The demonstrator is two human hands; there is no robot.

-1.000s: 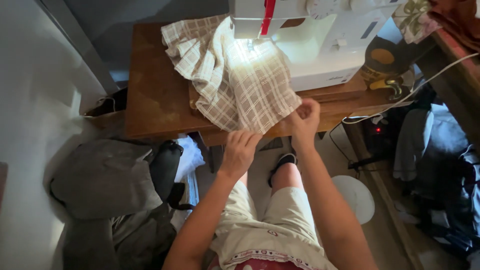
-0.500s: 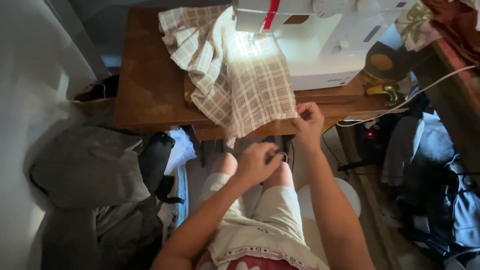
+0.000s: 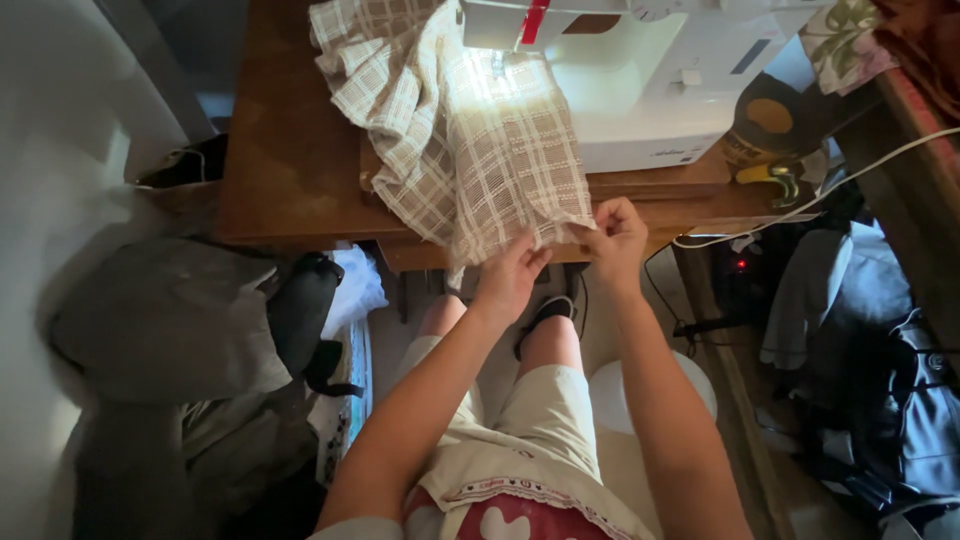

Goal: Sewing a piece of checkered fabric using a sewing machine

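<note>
A beige checked cloth [image 3: 470,150] hangs from under the white sewing machine [image 3: 640,90] across the wooden counter [image 3: 290,170], its near edge drooping over the counter's front. The left hand [image 3: 510,275] pinches that near edge from below, fingers closed on the fabric. Just to the right, the right hand [image 3: 615,240] grips the cloth's near right corner. The hands are close together, almost touching. A grey bag [image 3: 170,320] lies on the floor to the left.
</note>
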